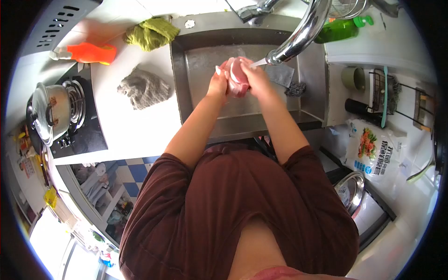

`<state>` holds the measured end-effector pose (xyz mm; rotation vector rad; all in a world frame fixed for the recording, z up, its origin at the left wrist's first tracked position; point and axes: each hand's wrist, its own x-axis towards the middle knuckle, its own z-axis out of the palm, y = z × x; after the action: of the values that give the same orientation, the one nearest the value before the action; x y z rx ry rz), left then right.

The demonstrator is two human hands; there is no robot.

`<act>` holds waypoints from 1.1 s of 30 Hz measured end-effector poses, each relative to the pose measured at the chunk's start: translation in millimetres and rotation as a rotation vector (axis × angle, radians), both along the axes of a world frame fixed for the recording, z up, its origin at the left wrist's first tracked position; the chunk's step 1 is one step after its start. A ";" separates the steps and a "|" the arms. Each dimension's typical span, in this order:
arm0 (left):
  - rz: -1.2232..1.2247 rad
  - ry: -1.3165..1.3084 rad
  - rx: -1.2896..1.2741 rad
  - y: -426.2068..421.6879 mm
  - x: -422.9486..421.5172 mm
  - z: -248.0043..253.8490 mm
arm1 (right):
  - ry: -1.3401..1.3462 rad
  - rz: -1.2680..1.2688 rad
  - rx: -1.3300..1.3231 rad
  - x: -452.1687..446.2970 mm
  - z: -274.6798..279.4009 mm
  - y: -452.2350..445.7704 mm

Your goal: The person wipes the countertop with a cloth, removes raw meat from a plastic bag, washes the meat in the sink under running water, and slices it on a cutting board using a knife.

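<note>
Over the metal sink (200,119), a piece of raw meat (239,81) is held between my two hands, pink with a paler side. My left hand (218,83) grips it from the left, fingers curled round its edge. On the other side my right hand (256,77) closes on it. Water runs from the chrome faucet (298,39) onto the meat and my right hand. The undersides of the meat and some fingertips are hidden.
A dark scouring pad (295,89) lies at the sink's right. Left of the sink are a grey cloth (143,87), a green cloth (151,35), an orange bottle (93,53) and a pot (51,114) on the stove. A green soap bottle (338,31) stands back right.
</note>
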<state>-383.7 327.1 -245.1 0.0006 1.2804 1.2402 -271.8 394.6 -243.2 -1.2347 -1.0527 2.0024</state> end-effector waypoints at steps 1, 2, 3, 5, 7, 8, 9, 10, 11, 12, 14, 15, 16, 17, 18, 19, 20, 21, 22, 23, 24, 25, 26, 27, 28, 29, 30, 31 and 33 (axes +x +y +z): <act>-0.050 0.060 -0.123 6.1 -8.1 1.3 | -0.028 -0.006 0.073 -5.7 5.6 -6.3; -0.100 0.117 -0.249 9.9 -13.6 1.8 | -0.135 0.010 0.131 -11.2 10.7 -17.8; -0.055 0.027 -0.198 9.1 -14.1 -7.8 | -0.240 0.017 0.397 -15.6 4.9 -28.6; 0.035 -0.147 -0.083 9.1 -12.5 -29.5 | -0.356 -0.021 0.795 -21.6 -7.8 -37.8; -0.036 -0.174 -0.065 3.4 -0.8 -2.9 | -0.320 -0.075 0.653 -24.0 -5.2 -27.9; -0.024 -0.163 0.039 0.6 9.5 -7.1 | -0.295 -0.128 0.536 -23.7 5.3 -19.8; -0.013 -0.150 0.144 -1.2 16.9 -6.7 | -0.268 -0.182 0.419 -23.3 14.9 -13.9; 0.008 0.008 0.181 -3.0 21.5 -6.4 | -0.389 -0.139 0.447 -20.8 18.0 -12.1; -0.003 0.067 0.161 -0.8 17.8 -8.0 | -0.408 -0.117 0.469 -21.0 23.0 -15.4; -0.015 0.122 0.140 2.2 11.2 -9.1 | -0.430 -0.096 0.489 -19.5 29.5 -22.5; -0.012 0.017 0.014 7.1 -5.1 -7.4 | -0.329 -0.070 0.513 -15.4 41.2 -35.2; -0.046 -0.176 0.031 6.6 -13.5 -4.1 | -0.190 -0.096 0.417 -13.6 38.9 -33.8; -0.048 -0.330 0.067 4.4 -16.7 -2.8 | -0.051 -0.119 0.317 -12.1 34.5 -32.0; -0.050 -0.481 0.101 1.2 -17.5 -0.1 | 0.090 -0.143 0.215 -11.1 30.7 -28.7; -0.052 -0.504 0.088 -2.8 -13.1 7.0 | 0.121 -0.097 0.133 -11.8 33.3 -16.5; -0.055 -0.525 0.076 -6.1 -5.9 17.1 | 0.166 -0.124 -0.015 -13.4 33.4 -4.7; -0.059 -0.546 0.065 -6.4 -1.0 22.9 | 0.211 -0.151 -0.163 -15.3 33.4 6.6; -0.006 -0.556 0.056 -5.1 1.1 21.3 | 0.253 -0.177 -0.311 -16.4 33.9 12.0; 0.045 -0.566 0.047 -3.6 3.2 16.5 | 0.229 -0.247 -0.284 -18.3 37.5 11.7; 0.096 -0.578 0.038 -1.3 4.7 11.6 | 0.193 -0.244 -0.190 -18.7 31.2 6.4; 0.145 -0.591 0.065 4.4 4.7 1.9 | 0.156 -0.240 -0.094 -17.9 18.2 -2.2; 0.130 -0.541 0.018 8.2 3.1 2.1 | 0.117 -0.235 0.002 -19.3 17.6 -9.4; 0.116 -0.491 -0.027 11.3 0.2 2.4 | 0.141 -0.175 0.092 -16.7 18.3 -18.3; 0.103 -0.440 -0.072 14.5 -3.2 2.2 | 0.087 -0.194 0.182 -17.6 17.8 -29.4; 0.119 -0.396 -0.068 15.2 -4.1 -5.9 | 0.033 -0.212 0.271 -19.6 14.0 -41.1; 0.101 -0.333 -0.071 14.6 -3.4 -13.8 | -0.019 -0.231 0.359 -20.3 10.3 -47.4; 0.083 -0.269 -0.075 14.4 -2.5 -2.6 | -0.128 -0.201 0.463 -18.4 10.5 -47.9; 0.064 -0.204 -0.078 14.6 -0.8 12.5 | -0.124 -0.230 0.437 -18.4 10.2 -43.0; -0.147 0.179 0.142 7.6 7.2 -3.4 | -0.116 -0.287 0.387 -20.0 10.9 -23.1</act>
<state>-376.5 334.7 -248.5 0.3093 1.3176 1.2214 -291.8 371.6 -232.3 -1.2190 -1.1758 1.4451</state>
